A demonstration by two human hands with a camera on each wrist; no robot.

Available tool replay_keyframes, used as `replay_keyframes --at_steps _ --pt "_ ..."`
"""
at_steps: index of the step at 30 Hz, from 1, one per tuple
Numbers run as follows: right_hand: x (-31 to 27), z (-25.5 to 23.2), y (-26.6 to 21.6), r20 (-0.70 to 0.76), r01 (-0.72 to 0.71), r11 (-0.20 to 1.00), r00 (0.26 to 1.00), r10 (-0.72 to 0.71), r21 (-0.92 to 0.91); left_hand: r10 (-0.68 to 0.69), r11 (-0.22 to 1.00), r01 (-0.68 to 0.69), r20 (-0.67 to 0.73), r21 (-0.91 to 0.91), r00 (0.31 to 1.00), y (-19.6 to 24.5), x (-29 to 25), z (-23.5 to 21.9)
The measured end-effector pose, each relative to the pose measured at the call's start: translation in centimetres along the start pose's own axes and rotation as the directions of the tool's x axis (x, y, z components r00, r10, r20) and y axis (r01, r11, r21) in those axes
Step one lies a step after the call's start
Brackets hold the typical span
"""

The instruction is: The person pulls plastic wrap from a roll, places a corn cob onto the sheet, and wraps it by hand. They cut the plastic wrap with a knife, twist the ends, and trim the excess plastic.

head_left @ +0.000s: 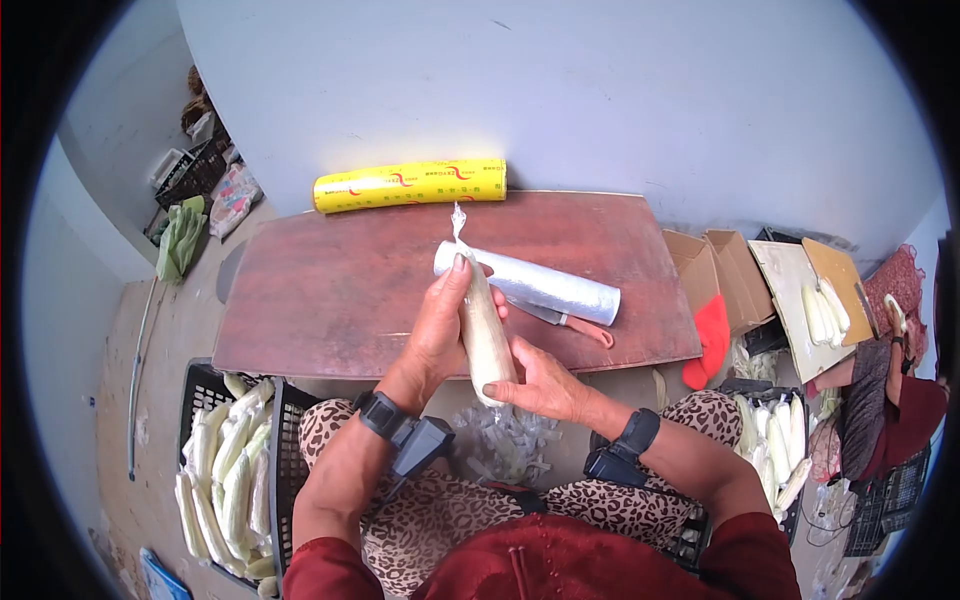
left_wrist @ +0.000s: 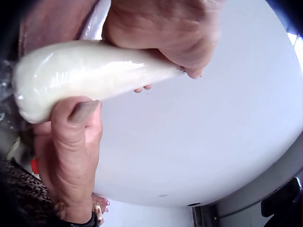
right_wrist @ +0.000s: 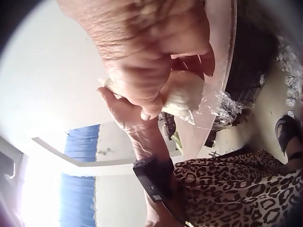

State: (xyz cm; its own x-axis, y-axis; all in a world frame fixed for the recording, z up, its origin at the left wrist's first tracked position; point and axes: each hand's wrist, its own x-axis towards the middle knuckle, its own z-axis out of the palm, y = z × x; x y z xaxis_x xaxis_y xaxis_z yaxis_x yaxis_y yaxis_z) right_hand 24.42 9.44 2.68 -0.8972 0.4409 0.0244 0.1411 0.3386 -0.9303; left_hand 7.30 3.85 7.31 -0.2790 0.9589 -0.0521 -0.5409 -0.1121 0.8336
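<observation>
Both hands hold a long pale vegetable (head_left: 484,345) wrapped in clear cling film, tilted above the table's front edge. My left hand (head_left: 435,318) grips its narrower upper part, thumb along the top and fingers curled behind. Above that hand stands a twisted tail of film (head_left: 459,222). My right hand (head_left: 548,384) holds the thick lower end, its thumb lying across it in the left wrist view. Loose crinkled film (right_wrist: 222,106) hangs off this end in the right wrist view. Behind the vegetable on the table lie a roll of cling film (head_left: 545,280) and a knife (head_left: 570,322) with a pinkish handle.
A yellow printed roll (head_left: 410,186) lies along the back of the reddish-brown table (head_left: 310,290). Black crates of pale vegetables stand left (head_left: 282,430) and right (head_left: 775,440) of the legs. Cardboard boxes (head_left: 735,280) and another person (head_left: 905,410) are at the right.
</observation>
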Motion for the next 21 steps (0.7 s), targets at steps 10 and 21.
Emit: replay_keyframes --at_steps 10,21 --pt "0.3 -0.6 -1.3 0.043 -0.043 0.966 0.999 0.034 0.254 0.066 0.992 -0.067 -0.014 -0.106 0.998 0.8 0.8 0.8" --pt "0.5 -2.8 -4.6 0.031 -0.153 0.962 0.988 0.15 0.226 0.101 0.988 -0.096 0.045 -0.119 0.994 -1.0 1.0 1.9"
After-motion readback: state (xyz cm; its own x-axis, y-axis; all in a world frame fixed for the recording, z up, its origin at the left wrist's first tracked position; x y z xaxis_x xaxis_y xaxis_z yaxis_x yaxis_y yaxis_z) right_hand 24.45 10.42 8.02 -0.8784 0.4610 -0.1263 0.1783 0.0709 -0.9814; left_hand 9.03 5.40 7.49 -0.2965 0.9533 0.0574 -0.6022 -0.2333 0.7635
